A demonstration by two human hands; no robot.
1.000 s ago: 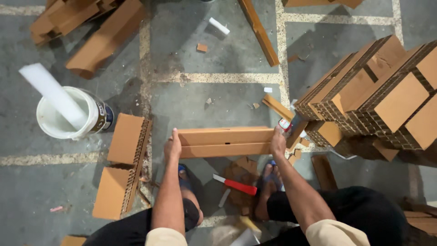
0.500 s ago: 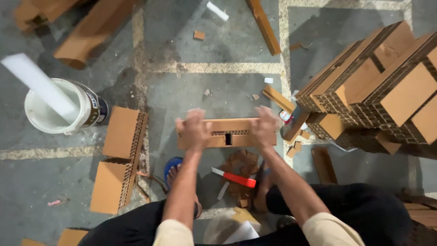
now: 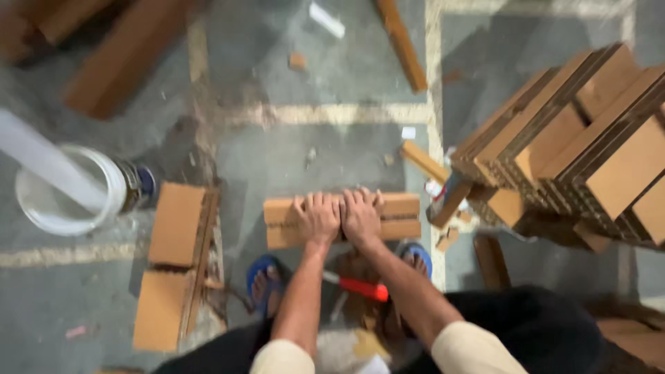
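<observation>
Both hands, left hand and right hand, press flat, fingers spread, side by side on the brown folded corrugated cardboard block lying on the concrete floor. It looks light, stiff, yet crushable; its two short ends seem best to take hold of.

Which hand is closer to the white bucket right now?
Left. The left hand presses on the middle of the cardboard block, on the side toward the white bucket. The right hand lies beside it, farther from the bucket.
</observation>
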